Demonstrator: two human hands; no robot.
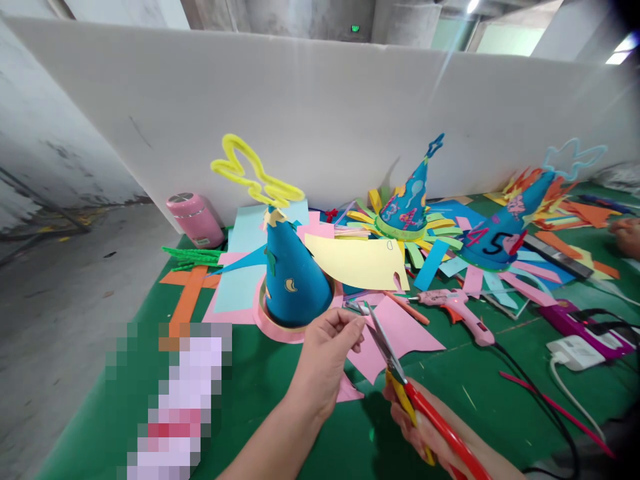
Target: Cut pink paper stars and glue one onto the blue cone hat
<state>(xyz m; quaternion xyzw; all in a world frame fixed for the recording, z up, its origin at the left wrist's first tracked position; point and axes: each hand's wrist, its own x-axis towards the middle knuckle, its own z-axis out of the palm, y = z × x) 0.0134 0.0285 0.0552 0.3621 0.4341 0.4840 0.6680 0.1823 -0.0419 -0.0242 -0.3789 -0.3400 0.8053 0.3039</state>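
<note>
My left hand (pixel 325 353) is closed in a pinch above the table. Whatever sits between its fingertips is too small to make out. Scissors with red and yellow handles (pixel 420 403) are gripped in my right hand (pixel 435 423), their slightly parted blades pointing up beside my left fingertips. Beneath the blades lies a cut sheet of pink paper (pixel 400 333). Just behind my left hand stands a blue cone party hat (pixel 295 273) with a pink brim, a small yellow moon shape on its side and a bent yellow pipe cleaner (pixel 250 173) on top.
Two more decorated cone hats, one with balloons (pixel 407 203) and one with numbers (pixel 500 230), stand behind to the right. A pink glue gun (pixel 463 310) with its cord, a purple power strip (pixel 600 327) and a pink flask (pixel 195 219) are on the green table.
</note>
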